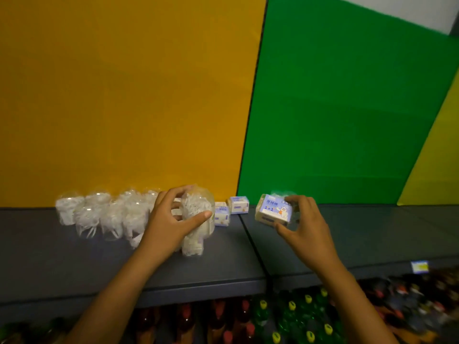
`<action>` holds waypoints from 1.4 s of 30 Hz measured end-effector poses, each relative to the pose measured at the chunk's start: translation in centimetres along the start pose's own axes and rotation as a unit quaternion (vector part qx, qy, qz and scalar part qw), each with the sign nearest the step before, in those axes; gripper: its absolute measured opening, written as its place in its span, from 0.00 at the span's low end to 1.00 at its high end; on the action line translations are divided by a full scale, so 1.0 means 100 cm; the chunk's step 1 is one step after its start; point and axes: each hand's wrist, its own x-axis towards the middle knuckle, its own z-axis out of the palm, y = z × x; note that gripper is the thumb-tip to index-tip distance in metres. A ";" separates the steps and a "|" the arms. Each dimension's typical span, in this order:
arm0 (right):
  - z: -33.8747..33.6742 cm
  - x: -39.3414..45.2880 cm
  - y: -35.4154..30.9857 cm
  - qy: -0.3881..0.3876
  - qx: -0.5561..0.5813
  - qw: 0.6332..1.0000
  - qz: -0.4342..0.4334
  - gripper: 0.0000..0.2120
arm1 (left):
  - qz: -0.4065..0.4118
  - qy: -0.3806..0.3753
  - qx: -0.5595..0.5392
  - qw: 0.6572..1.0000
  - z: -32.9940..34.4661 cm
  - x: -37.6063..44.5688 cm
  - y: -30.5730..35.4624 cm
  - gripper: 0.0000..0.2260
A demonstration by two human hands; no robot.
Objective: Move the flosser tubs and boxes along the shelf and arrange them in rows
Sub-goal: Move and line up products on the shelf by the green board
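Mid-sort on the grey shelf [74,256]: left hand [171,219] clamps a clear flosser tub [198,214] beside the clustered tubs [99,214]; right hand [303,219] holds a box [272,211] aloft. Two boxes [231,209] near the back edge await their row.

Shelf [74,256]: dark grey, matt, smooth; looks like painted metal. Flosser tubs [99,214]: clear glossy plastic, white plastic flossers seen thru the walls. Tub [198,207] gripped by left hand [171,224]: same clear plastic, slight sheen. Box [273,211] held in right hand [305,219]: printed card w/ glossy clear wrap. Small boxes [238,204]: printed card. Back panels [124,95]: flat, matt, smooth. Bottles [293,316] below: shiny plastic, coloured caps.
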 end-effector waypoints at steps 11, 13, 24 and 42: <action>-0.075 -0.023 0.103 0.022 -0.033 0.998 0.048 0.26 | 0.013 -0.054 -0.050 0.997 0.133 0.007 0.029 0.29; -0.083 -0.022 0.126 0.020 -0.039 0.997 0.061 0.26 | 0.018 -0.061 -0.047 0.997 0.160 0.014 0.027 0.28; -0.107 0.032 0.263 0.021 -0.059 0.995 0.080 0.26 | 0.007 -0.084 -0.079 0.993 0.311 0.086 0.005 0.36; -0.101 0.123 0.449 -0.004 0.008 0.997 0.075 0.26 | 0.036 -0.132 0.036 0.990 0.491 0.166 -0.020 0.25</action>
